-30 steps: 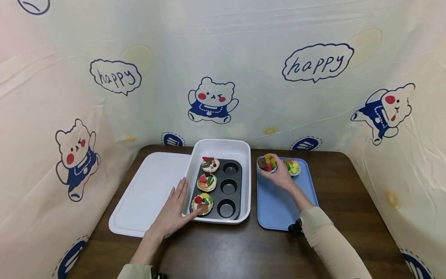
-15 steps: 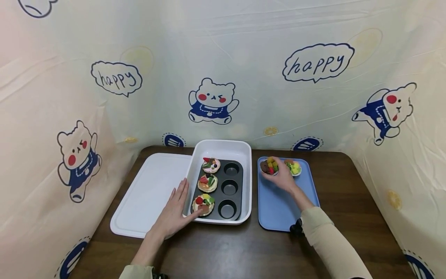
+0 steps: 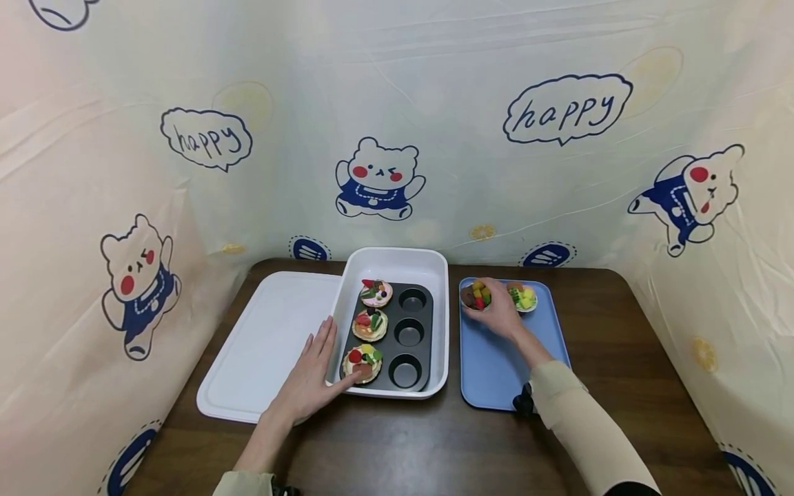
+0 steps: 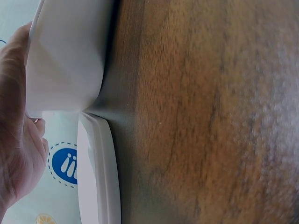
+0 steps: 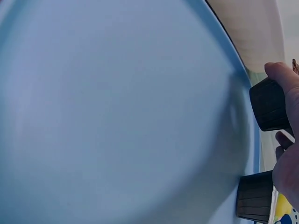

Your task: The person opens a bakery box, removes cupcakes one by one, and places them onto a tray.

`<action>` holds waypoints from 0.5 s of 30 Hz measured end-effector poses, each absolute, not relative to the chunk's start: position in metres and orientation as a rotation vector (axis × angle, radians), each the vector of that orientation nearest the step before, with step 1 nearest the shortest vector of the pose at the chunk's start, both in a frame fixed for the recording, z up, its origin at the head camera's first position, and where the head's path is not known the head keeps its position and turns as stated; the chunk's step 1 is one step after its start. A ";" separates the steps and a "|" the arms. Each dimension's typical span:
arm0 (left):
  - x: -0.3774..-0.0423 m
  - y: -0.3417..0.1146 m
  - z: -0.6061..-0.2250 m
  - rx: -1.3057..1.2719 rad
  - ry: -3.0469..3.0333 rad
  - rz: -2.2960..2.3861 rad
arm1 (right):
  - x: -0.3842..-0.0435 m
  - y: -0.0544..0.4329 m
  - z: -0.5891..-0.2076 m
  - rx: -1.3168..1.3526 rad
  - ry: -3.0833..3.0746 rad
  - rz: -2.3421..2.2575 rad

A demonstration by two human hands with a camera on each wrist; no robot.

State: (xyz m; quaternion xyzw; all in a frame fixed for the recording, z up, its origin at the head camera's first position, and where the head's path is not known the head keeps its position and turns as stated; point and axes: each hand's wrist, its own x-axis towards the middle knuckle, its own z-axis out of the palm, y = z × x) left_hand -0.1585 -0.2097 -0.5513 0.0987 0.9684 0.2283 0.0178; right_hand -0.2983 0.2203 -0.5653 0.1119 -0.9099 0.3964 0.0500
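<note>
Left hand (image 3: 308,386), spread, likely steadies white bin (image 3: 397,267) at its near-left corner; right hand (image 3: 501,313) pinches cupcake (image 3: 475,295) at blue tray's (image 3: 493,368) far-left corner.

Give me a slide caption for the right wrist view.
Black-cased cupcake in the right hand's grip, near a second cupcake on the blue tray.

Right hand (image 3: 501,314) grips (left hand (image 3: 310,380) straight-fingered).

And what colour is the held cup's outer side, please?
The held cup looks black, clearest in the right wrist view.
</note>
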 end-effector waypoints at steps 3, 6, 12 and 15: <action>-0.158 -0.210 -0.551 0.306 3.008 0.698 | -0.301 0.219 -0.568 0.329 -2.810 1.184; -0.158 -0.210 -0.551 0.301 3.004 0.698 | -0.302 0.217 -0.571 0.339 -2.829 1.162; -0.159 -0.210 -0.549 0.299 2.999 0.712 | -0.306 0.216 -0.573 0.312 -2.823 1.155; -0.159 -0.209 -0.549 0.296 2.998 0.706 | -0.306 0.215 -0.573 0.296 -2.826 1.160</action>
